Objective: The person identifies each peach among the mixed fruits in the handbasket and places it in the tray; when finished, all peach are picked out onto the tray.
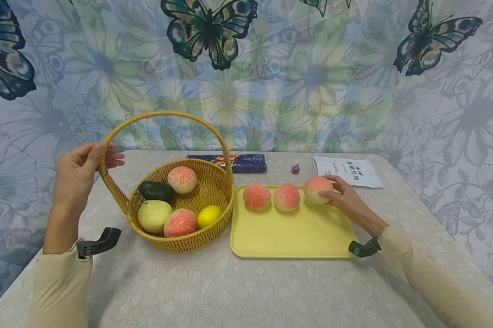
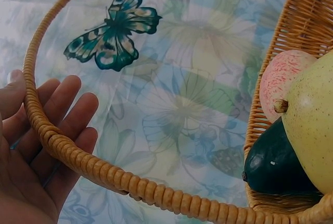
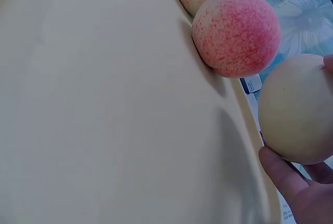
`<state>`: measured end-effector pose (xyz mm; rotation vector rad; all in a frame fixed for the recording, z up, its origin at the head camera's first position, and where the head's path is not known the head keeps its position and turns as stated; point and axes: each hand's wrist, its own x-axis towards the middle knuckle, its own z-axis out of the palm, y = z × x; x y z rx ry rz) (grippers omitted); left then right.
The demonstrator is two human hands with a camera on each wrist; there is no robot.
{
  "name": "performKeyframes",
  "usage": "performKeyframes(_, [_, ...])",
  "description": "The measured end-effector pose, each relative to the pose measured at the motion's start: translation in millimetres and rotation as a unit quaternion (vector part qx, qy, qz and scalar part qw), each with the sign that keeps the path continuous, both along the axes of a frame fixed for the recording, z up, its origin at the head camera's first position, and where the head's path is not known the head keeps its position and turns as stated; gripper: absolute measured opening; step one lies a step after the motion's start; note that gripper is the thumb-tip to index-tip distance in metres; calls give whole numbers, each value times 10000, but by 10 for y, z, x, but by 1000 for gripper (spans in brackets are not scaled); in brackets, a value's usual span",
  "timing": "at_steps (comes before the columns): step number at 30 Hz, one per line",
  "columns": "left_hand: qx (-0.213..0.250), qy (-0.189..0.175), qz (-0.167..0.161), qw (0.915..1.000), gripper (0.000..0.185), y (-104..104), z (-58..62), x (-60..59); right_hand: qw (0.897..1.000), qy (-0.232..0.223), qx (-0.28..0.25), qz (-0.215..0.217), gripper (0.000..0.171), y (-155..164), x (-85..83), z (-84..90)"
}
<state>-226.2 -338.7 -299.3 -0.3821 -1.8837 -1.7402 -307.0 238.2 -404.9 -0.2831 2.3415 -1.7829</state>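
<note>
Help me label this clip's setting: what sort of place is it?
Probably a staged indoor tabletop setup, not a real kitchen: a cloth-covered table, a butterfly-print backdrop hung behind it, and peaches lined up on a yellow tray beside a wicker basket.

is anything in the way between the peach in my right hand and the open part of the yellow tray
Nothing visible. The right hand holds the peach at the tray's far right corner; the other two peaches sit to its left.
</note>
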Motion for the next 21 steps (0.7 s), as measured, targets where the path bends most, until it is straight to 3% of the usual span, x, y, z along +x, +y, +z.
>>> performKeyframes(14, [-25,8,19,10000,33,-3,7,-8,9992,77,335,189,63,70,-5,-85])
performKeyframes(21, [-50,-9,38,10000,33,-4,3,-9,9994,-16,263,223,65,68,18,-110])
